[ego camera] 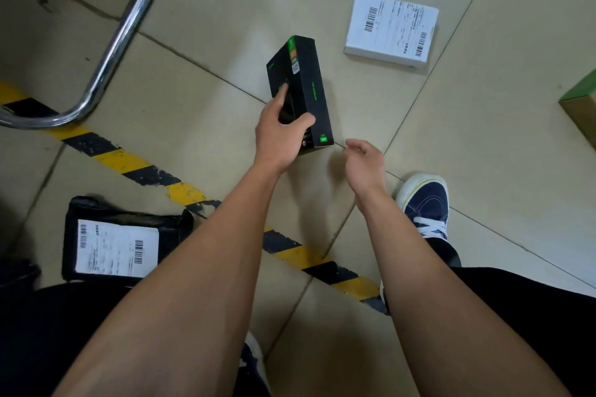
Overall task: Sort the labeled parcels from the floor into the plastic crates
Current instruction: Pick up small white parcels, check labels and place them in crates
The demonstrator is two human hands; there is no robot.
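Left hand point(277, 135) grips black box point(306, 87); right hand point(364, 161), apparently empty, hangs loosely curled.

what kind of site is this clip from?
Probably a warehouse or parcel-sorting area. Yellow-and-black hazard tape runs across the tiled floor, and parcels with barcoded shipping labels lie on it: a white box and a black mailer bag.

Black box point(301, 90) (green lettering); white parcel point(392, 29); black mailer point(119, 242), white label; yellow-black striped floor tape point(135, 167).
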